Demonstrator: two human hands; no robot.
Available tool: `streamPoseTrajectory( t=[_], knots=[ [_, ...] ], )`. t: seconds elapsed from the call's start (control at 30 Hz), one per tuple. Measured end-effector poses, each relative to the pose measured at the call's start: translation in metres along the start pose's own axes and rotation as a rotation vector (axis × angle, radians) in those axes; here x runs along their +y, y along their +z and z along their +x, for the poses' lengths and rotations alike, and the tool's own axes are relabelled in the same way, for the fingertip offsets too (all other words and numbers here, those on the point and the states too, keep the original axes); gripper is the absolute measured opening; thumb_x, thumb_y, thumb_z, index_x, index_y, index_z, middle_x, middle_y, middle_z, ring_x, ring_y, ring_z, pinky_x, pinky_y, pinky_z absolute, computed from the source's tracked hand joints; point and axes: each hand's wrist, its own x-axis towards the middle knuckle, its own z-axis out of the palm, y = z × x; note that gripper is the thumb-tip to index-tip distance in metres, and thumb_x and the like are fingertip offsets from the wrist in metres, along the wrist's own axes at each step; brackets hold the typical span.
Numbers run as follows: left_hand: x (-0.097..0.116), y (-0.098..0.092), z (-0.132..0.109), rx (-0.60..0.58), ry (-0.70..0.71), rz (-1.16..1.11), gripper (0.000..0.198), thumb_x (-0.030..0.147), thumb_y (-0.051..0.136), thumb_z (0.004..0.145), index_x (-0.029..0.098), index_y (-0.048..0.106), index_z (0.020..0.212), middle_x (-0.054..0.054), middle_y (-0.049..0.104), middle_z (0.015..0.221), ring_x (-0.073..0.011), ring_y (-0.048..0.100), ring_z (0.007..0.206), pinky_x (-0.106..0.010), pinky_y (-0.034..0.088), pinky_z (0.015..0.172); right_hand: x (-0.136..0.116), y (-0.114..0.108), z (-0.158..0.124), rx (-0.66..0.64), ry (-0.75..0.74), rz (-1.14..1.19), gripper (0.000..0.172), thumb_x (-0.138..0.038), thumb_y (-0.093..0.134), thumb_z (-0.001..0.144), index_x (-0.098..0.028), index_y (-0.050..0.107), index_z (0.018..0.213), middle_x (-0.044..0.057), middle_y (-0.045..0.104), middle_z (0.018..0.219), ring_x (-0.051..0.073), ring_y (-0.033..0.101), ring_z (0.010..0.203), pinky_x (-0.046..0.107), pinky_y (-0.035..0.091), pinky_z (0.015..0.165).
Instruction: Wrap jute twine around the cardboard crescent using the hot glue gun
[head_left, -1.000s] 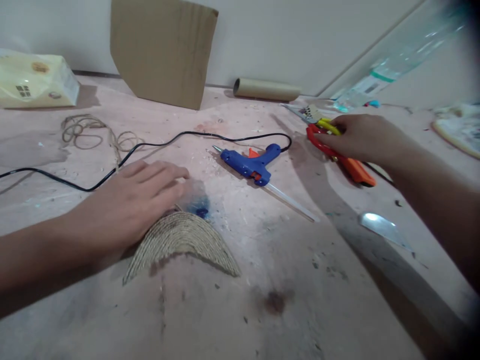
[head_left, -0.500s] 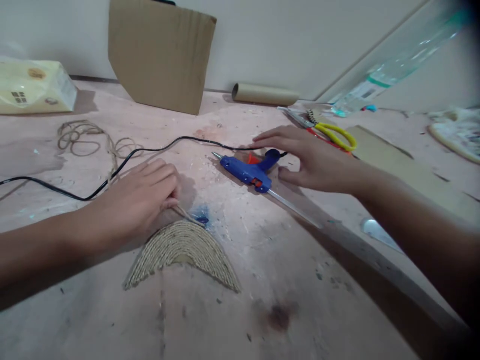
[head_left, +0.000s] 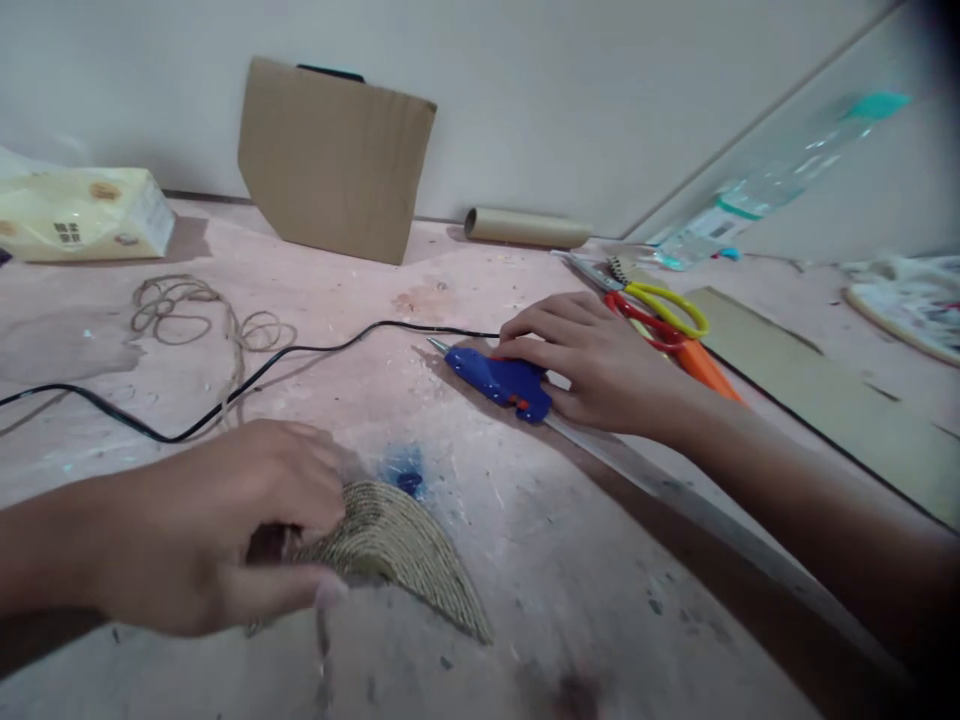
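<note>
My right hand (head_left: 592,365) has its fingers curled over the handle of a blue hot glue gun (head_left: 487,380), which lies on its side with the nozzle pointing left. A clear glue stick (head_left: 592,445) sticks out of its back. Over the left part of a crescent-shaped piece covered in rows of twine (head_left: 420,555) is my left hand (head_left: 255,520), thumb spread away from the fingers. Its fingertips meet the crescent's upper side, while the thumb lies by the inner edge. A loose tangle of twine (head_left: 176,305) trails down behind this hand.
A black cord (head_left: 319,348) crosses the table. Behind stand a tissue pack (head_left: 90,225), a cardboard sheet (head_left: 337,165) and a cardboard tube (head_left: 529,228). On the right are yellow- and red-handled scissors (head_left: 667,310), an orange-handled tool (head_left: 709,370), flat cardboard (head_left: 817,400) and a plastic bottle (head_left: 757,205).
My right hand has come down onto the glue gun and closed on its handle. My left hand has let go of the twine end and moved down over the crescent, thumb spreading. The view has tilted up.
</note>
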Motion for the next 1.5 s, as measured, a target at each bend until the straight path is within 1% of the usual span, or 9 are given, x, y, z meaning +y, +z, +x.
streamPoseTrajectory(
  t=[0.13,0.27,0.43,0.63,0.77,0.87,1.07,1.23,1.5],
  knots=[
    [-0.008,0.013,-0.002,-0.108,0.042,0.069,0.03,0.031,0.069,0.115,0.025,0.054,0.089,0.002,0.073,0.087,-0.0211,0.068,0.085,-0.04,0.053,0.092,-0.006,-0.002,-0.002,0.149,0.05,0.186,0.012,-0.037,0.073,0.108,-0.03,0.074,0.117,0.006,0.086,0.114,0.032,0.078,0.123,0.059,0.054,0.123],
    [-0.007,0.029,-0.002,-0.005,0.061,0.119,0.033,0.045,0.057,0.123,0.026,0.055,0.096,0.0,0.071,0.088,-0.0228,0.066,0.083,-0.041,0.05,0.087,-0.017,-0.011,0.002,0.153,0.161,0.434,0.011,-0.039,0.073,0.107,-0.029,0.073,0.112,0.003,0.083,0.103,0.024,0.079,0.095,0.04,0.063,0.085],
    [-0.005,0.032,0.001,0.02,0.016,0.062,0.033,0.037,0.05,0.126,0.025,0.053,0.095,0.002,0.07,0.087,-0.0203,0.065,0.08,-0.04,0.05,0.088,-0.022,-0.015,0.018,0.023,0.293,0.466,0.014,-0.031,0.071,0.101,-0.024,0.068,0.09,-0.002,0.072,0.076,0.015,0.063,0.065,0.029,0.047,0.059],
    [-0.005,0.031,0.003,0.033,0.009,0.0,0.022,0.019,0.051,0.118,0.025,0.055,0.097,0.001,0.07,0.093,-0.0202,0.065,0.088,-0.038,0.049,0.087,-0.014,-0.028,0.032,-0.101,0.381,0.369,0.016,-0.034,0.067,0.1,-0.026,0.075,0.089,0.0,0.073,0.072,0.019,0.063,0.062,0.032,0.045,0.059],
    [-0.003,0.033,0.003,0.088,-0.001,0.007,0.022,0.013,0.055,0.109,0.025,0.047,0.092,0.002,0.065,0.088,-0.0197,0.061,0.083,-0.038,0.049,0.085,-0.009,-0.055,0.031,-0.106,0.3,0.239,0.007,-0.026,0.071,0.091,-0.027,0.076,0.087,0.0,0.074,0.077,0.018,0.06,0.062,0.032,0.038,0.057],
    [-0.004,0.034,0.004,0.09,-0.018,-0.019,0.021,0.011,0.059,0.104,0.025,0.047,0.094,0.003,0.066,0.088,-0.02,0.061,0.083,-0.04,0.048,0.086,-0.018,-0.064,0.024,-0.09,0.217,0.275,0.005,-0.031,0.073,0.101,-0.028,0.076,0.097,-0.002,0.072,0.079,0.017,0.062,0.064,0.032,0.042,0.058],
    [-0.006,0.032,0.004,0.085,-0.016,-0.012,0.02,0.013,0.058,0.108,0.025,0.049,0.096,0.003,0.065,0.09,-0.02,0.06,0.084,-0.04,0.044,0.085,-0.072,-0.029,-0.001,0.113,0.125,0.476,0.043,-0.061,0.051,0.123,-0.029,0.077,0.111,0.009,0.078,0.105,0.024,0.076,0.089,0.04,0.062,0.078],
    [-0.004,0.028,0.007,0.046,-0.01,0.023,0.021,0.014,0.058,0.111,0.024,0.05,0.094,0.002,0.063,0.089,-0.0202,0.058,0.084,-0.038,0.041,0.083,-0.105,-0.009,-0.023,0.055,0.057,0.47,0.034,-0.047,0.051,0.124,-0.032,0.08,0.113,0.007,0.081,0.102,0.023,0.079,0.087,0.038,0.066,0.081],
    [-0.001,0.03,0.007,0.044,-0.052,0.041,0.022,0.015,0.057,0.11,0.025,0.05,0.091,0.002,0.061,0.089,-0.0212,0.054,0.083,-0.04,0.036,0.084,-0.11,-0.009,-0.035,0.02,-0.009,0.437,0.024,-0.033,0.049,0.124,-0.029,0.072,0.13,0.007,0.083,0.106,0.024,0.082,0.094,0.04,0.068,0.083]
  ],
)
